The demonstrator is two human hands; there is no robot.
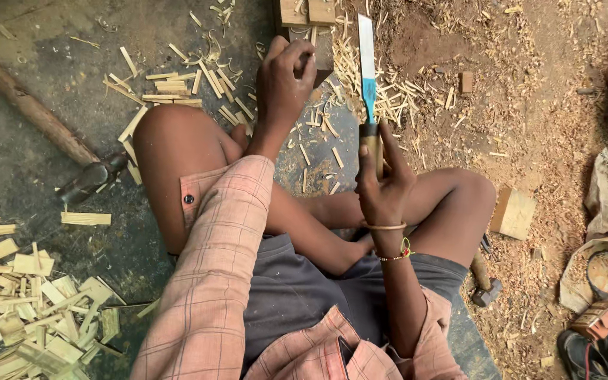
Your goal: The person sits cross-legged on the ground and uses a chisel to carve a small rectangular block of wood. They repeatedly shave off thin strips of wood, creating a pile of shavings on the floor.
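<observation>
Closed around the wooden handle, the right hand [383, 184] holds a chisel [368, 77] with its long flat blade pointing away from the body, toward the far edge of the floor [51, 63]. This grip looks firm, with fingers wrapped, probably to keep the blade steady over the work. The left hand [284, 83] is curled on a small wood block [318, 49] near the far edge and seems to pinch it so that it stays upright and does not slip. Pale splinters lie around both hands. A heap of cut strips [29, 317] is at the near left corner. A dark hammer [93, 179] lies on the floor beside the left knee, within easy reach.
</observation>
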